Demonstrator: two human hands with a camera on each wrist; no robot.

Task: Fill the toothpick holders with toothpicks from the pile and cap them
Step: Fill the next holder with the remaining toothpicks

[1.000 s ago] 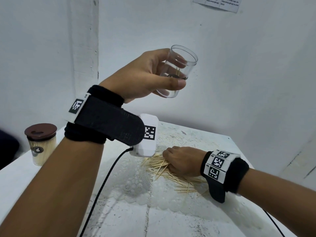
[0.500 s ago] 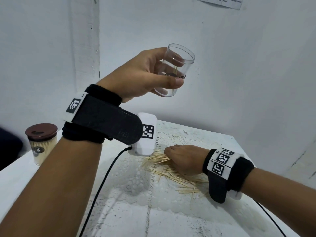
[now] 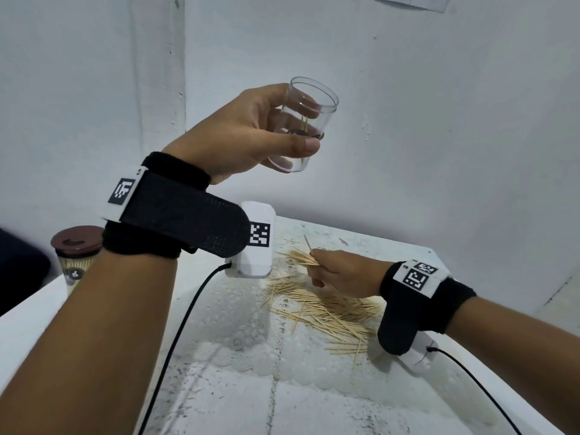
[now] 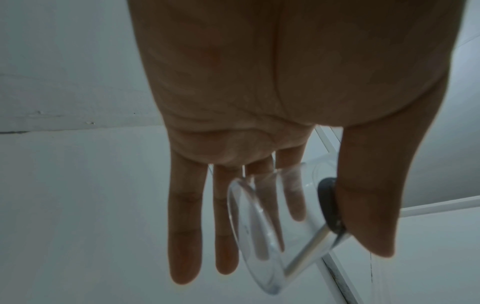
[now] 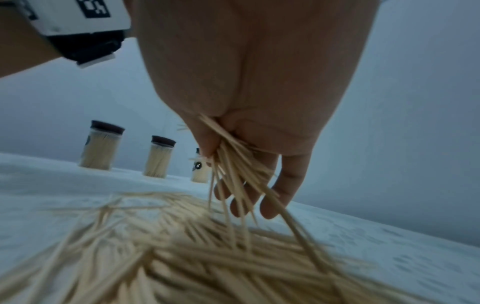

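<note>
Toothpicks, loose pile (image 3: 326, 312): scattered on white desk (image 3: 238, 400). Right hand (image 3: 342, 271), just above pile, fingers curled round a bunch of toothpicks (image 5: 233, 174). Left hand (image 3: 241, 133), raised, thumb and fingers gripping clear toothpick holder (image 3: 303, 127), tilted, uncapped, few sticks inside. Capped, filled holder (image 3: 77, 259): desk's far left.

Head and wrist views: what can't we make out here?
- Clear holder: toothpick count inside unreadable in the head view; left hand wraps it.
- Right hand: size of its toothpick bundle unclear, motion-blurred in the right wrist view.
- Third capped holder: partly hidden behind that hand.
- Loose cap for the clear holder: in no view.
</note>
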